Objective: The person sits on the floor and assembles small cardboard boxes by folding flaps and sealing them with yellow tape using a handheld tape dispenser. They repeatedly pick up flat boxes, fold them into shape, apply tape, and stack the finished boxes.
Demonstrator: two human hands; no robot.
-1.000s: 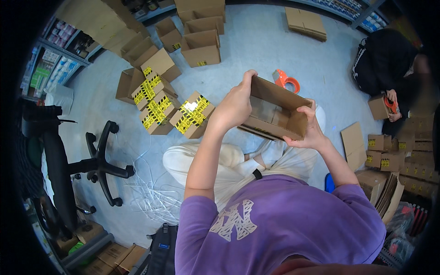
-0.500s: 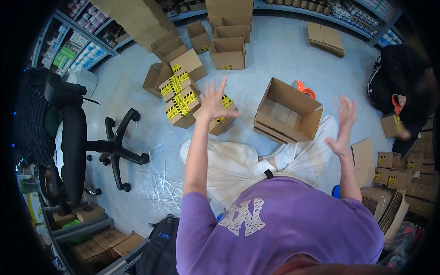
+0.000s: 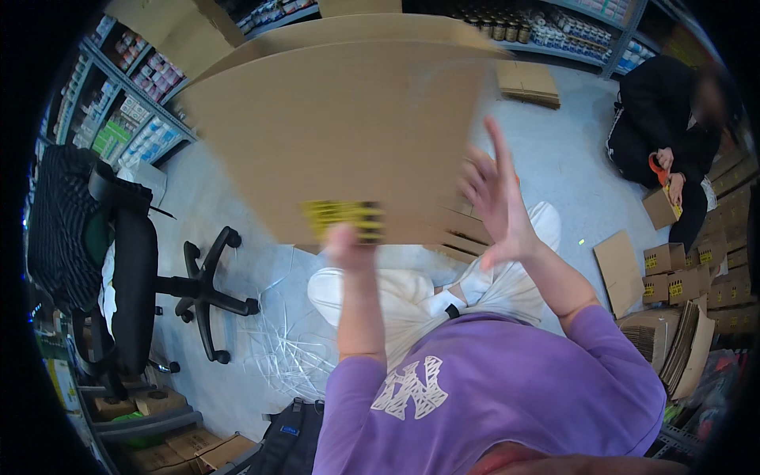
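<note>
A large cardboard box (image 3: pixel 340 134), blurred by motion, is raised in front of me and fills the upper middle. A strip of yellow-and-black tape (image 3: pixel 342 218) marks its lower edge. My left hand (image 3: pixel 351 247) grips that edge at the tape; its fingers are smeared and partly hidden. To the right of the raised box, my right hand (image 3: pixel 507 210) is open, fingers spread and pointing up. Whether it touches the cardboard I cannot tell. Behind it, another cardboard box (image 3: pixel 467 237) stands at my crossed legs, mostly covered by the raised one.
A black office chair (image 3: pixel 131 253) stands left, near loose white strapping (image 3: pixel 289 348). Flattened cartons (image 3: pixel 529 83) lie at the far right. A co-worker in black (image 3: pixel 665 119) sits with an orange tape dispenser (image 3: pixel 659 168) at a small box (image 3: pixel 661 207). Small boxes (image 3: pixel 685 285) are stacked right.
A large box has come up into my left hand, covering the taped boxes behind. My left hand has closed and come nearer; my right hand has moved left, still spread.
</note>
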